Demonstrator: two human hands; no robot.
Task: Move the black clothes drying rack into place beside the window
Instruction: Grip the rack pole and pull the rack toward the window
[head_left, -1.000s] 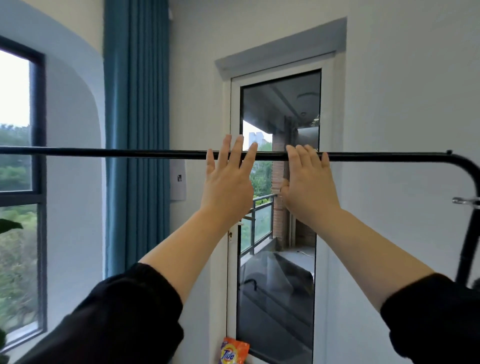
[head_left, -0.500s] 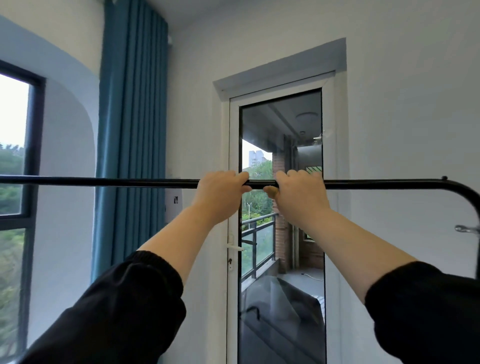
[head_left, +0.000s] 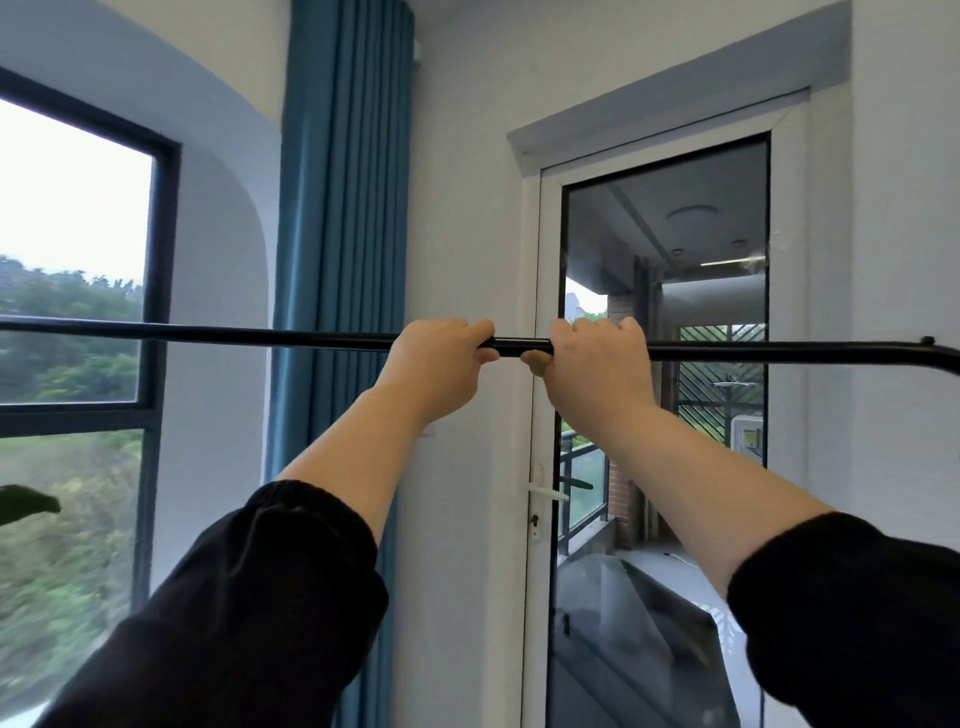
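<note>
The black clothes drying rack's top bar (head_left: 260, 335) runs level across the whole view at arm height, bending downward at the far right edge. My left hand (head_left: 439, 358) and my right hand (head_left: 597, 364) both grip the bar near its middle, fingers wrapped over it, a short gap of bare bar between them. The rack's legs and lower part are out of view. The dark-framed window (head_left: 156, 291) is on the left wall, behind the bar's left end.
A blue curtain (head_left: 343, 234) hangs in the corner between the window and a white-framed glass door (head_left: 540, 415) with a lever handle. A green leaf (head_left: 26, 503) pokes in at the left edge. White wall fills the right.
A second ago both hands lay flat with fingers raised against the bar; they have since curled round it. The view has tilted up and the room's features have shifted right and down.
</note>
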